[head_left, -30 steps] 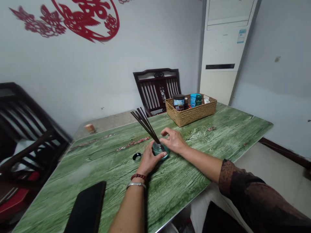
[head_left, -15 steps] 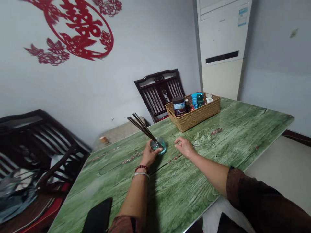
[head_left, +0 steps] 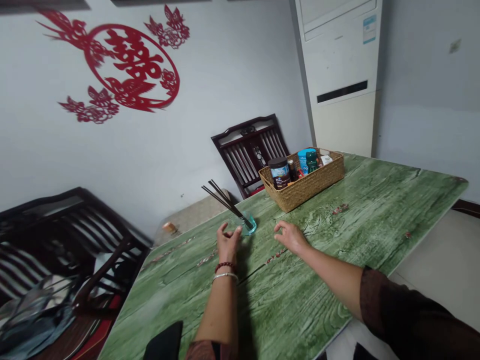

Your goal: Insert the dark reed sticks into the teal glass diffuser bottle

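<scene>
In the head view, a reed diffuser bottle (head_left: pixel 250 226) stands near the middle of the green wood-patterned table (head_left: pixel 300 300). It is a squat, clear vessel with a blue-green tint, brightest at its 4 o'clock side, and it sits upright. Several thin dark brown reeds (head_left: pixel 222 198) rise from it, leaning towards 10 o'clock and fanning slightly at their upper ends.

The left hand (head_left: pixel 227 244) is at the bottle's 8 o'clock, wearing a red bead bracelet (head_left: pixel 225 266) and a silver bangle (head_left: pixel 225 277). Its thumb and forefinger are parted in a wide curve with no grip on the glass; the thumb tip lies right beside the vessel, and whether it touches cannot be told.

The right hand (head_left: pixel 293 237) is apart from the bottle, between 3 and 4 o'clock. Its fingers are loosely bent, the thumb and forefinger slightly spread, with nothing visible between them.

At the bottle's 2 o'clock is a woven basket (head_left: pixel 311 189) holding a dark-lidded jar (head_left: pixel 280 175) and a green bottle (head_left: pixel 312 162).
</scene>
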Demonstrator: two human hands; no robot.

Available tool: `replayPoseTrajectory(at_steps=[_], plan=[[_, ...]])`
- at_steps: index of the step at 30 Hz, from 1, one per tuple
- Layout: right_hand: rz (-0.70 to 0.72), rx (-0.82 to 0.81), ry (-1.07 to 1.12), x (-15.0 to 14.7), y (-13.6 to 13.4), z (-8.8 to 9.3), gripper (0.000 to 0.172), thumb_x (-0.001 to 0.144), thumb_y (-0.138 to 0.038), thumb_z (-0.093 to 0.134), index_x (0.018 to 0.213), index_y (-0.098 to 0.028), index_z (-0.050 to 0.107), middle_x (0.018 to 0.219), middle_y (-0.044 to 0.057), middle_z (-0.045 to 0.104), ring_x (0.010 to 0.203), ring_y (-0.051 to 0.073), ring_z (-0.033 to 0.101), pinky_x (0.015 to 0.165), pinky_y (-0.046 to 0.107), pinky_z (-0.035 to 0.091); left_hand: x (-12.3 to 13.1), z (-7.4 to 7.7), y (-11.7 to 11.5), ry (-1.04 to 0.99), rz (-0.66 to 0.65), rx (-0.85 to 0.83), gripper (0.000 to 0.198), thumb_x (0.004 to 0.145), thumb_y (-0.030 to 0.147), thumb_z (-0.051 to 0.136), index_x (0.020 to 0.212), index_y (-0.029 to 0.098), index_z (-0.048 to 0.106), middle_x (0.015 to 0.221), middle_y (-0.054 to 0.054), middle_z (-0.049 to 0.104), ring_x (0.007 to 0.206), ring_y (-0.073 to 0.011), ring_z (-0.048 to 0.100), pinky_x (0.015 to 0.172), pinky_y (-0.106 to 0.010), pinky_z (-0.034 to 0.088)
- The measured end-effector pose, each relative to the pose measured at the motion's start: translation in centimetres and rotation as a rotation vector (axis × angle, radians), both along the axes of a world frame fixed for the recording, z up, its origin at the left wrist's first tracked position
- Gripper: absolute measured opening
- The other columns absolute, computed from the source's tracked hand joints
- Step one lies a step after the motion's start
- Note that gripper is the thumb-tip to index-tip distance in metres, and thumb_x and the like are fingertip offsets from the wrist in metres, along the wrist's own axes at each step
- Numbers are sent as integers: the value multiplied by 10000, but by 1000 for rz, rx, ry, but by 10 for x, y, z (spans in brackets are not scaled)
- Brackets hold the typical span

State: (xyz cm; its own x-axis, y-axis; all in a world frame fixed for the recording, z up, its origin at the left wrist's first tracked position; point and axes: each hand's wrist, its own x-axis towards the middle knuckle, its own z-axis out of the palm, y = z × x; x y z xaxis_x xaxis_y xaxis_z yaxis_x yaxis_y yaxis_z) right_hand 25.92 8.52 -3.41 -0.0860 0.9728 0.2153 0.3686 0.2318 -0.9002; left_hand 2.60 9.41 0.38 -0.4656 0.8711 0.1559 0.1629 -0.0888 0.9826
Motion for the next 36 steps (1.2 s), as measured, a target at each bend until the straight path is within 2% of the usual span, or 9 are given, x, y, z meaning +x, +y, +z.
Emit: replayPoseTrajectory(at_steps=[3,8,12,14,16,22,30,33,36], plan=[[21,-42,183,3,-4,9,234,725,-53,676,892,-205,735,495,-124,303,511,100,307,566,237,225,4,8,-45,-148,-46,29,713,770,485,840,1382,268,546,665,119,428,508,-80,457,564,-240,467],[367,-174,748,8,-21,53,706,716,-235,720,1415,-247,625,535,-157,278,485,81,170,488,212,194,11,38,-114,-706,-451,259,821,799,93,823,1502,403,532,590,140,335,428,-25,338,475,-132,366],[652,-177,1000,11,-33,103,881,707,-252,787,1536,-310,495,530,-171,241,482,80,140,477,208,234,14,48,-134,-822,-579,375,832,850,6,716,1535,432,512,613,123,403,402,-17,334,451,-109,389],[708,-175,1065,10,-34,110,855,723,-241,796,1520,-337,502,528,-169,203,477,81,135,479,207,239,15,41,-133,-861,-603,386,847,846,-6,700,1534,449,507,631,116,425,398,-17,332,438,-103,387],[722,-202,1116,7,-33,99,790,729,-245,808,1467,-341,543,528,-165,180,474,81,118,473,206,221,16,27,-129,-897,-605,370,860,835,-12,702,1532,452,506,639,115,430,395,-15,334,431,-98,380],[727,-350,1179,-2,-26,28,703,646,-231,846,1311,-298,629,507,-180,144,467,63,39,452,200,115,13,-6,-121,-946,-628,288,860,832,-18,699,1542,427,506,609,119,407,404,-13,393,429,-83,368],[708,-390,1161,-1,-22,19,653,660,-211,816,1282,-269,627,503,-185,161,450,59,75,466,192,140,9,0,-124,-914,-563,314,702,871,49,731,1464,393,578,600,115,404,412,-21,361,443,-89,356],[475,-388,1076,-13,-17,13,490,687,-262,778,1159,-229,648,491,-181,227,427,63,133,454,200,214,-2,7,-98,-757,-348,248,469,886,280,817,1318,323,642,578,114,367,452,-44,400,506,-133,415],[118,-325,833,-31,-11,5,295,751,-281,692,1036,-215,649,508,-152,334,396,75,256,447,215,257,-12,12,-54,-173,-68,54,613,874,478,794,1396,303,525,885,18,632,737,-116,654,734,-265,578]])
